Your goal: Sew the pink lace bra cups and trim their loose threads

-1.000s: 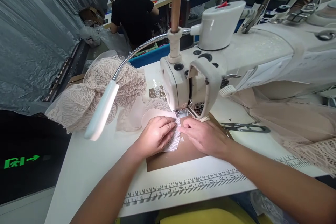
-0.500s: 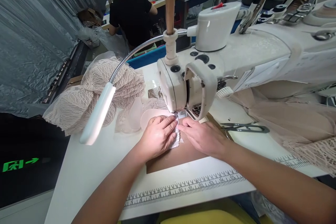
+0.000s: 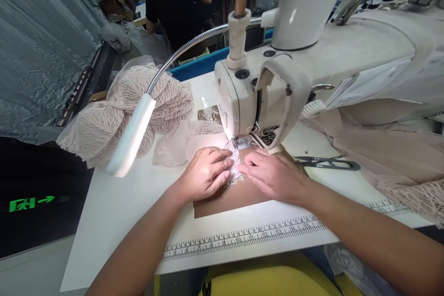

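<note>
Under the needle area of a white sewing machine (image 3: pixel 231 97) lies a small piece of white lace fabric (image 3: pixel 236 162), brightly lit. My left hand (image 3: pixel 208 173) rests flat on its left side, fingers stretched out and pointing right. From the other side my right hand (image 3: pixel 272 175) has its fingers curled together, the fingertips closed at the lace's right edge. A brown plate (image 3: pixel 222 206) lies beneath both hands. Just left of the presser foot, a pale rounded fabric piece (image 3: pixel 201 143) is partly covered by my left hand.
Beige lace pieces (image 3: pixel 149 97) are piled at the left, behind a lit gooseneck lamp (image 3: pixel 133 136). Black thread snips (image 3: pixel 328 163) lie right of my right hand, near more beige fabric (image 3: pixel 381 143). A ruler strip (image 3: pixel 243 240) runs along the table front. A person in black (image 3: pixel 175 4) sits beyond.
The camera view has shifted, so the machine appears larger and farther right. My left fingers have moved off the lace's middle toward its left side, exposing more of it.
</note>
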### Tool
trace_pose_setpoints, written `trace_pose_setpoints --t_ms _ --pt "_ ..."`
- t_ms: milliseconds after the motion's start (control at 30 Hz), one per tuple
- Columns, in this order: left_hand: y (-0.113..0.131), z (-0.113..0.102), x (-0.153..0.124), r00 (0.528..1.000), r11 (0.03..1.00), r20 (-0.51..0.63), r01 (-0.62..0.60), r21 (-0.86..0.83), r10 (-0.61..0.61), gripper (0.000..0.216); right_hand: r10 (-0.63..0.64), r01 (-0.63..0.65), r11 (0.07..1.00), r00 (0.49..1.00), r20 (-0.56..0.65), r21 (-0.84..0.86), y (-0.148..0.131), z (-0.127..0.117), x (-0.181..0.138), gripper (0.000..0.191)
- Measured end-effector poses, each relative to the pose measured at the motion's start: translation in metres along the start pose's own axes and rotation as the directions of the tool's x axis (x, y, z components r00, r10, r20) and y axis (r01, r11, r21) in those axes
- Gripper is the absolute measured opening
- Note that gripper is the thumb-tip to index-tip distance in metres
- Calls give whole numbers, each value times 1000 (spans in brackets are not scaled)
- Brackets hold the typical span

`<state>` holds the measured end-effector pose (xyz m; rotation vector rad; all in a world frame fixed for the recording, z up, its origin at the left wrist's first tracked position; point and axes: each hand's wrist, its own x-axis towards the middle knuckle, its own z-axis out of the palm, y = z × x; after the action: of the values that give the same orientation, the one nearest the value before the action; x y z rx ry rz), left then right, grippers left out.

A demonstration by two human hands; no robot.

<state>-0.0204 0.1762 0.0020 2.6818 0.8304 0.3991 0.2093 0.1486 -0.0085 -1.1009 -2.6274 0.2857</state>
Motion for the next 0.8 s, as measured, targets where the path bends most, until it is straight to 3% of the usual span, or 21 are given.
trace_pose_setpoints --t_ms 167,333,800 --pt "-2 -1 -1 999 998 8 -38 -51 39 32 -70 66 997 994 85 52 -5 -4 -2 23" --pt "-2 -2 -1 998 995 27 -62 -79 65 30 -137 131 989 986 96 70 -11 -2 -3 22" --pt "-4 -1 0 992 987 7 -124 -103 126 27 -112 103 990 990 84 97 -17 2 -5 22"
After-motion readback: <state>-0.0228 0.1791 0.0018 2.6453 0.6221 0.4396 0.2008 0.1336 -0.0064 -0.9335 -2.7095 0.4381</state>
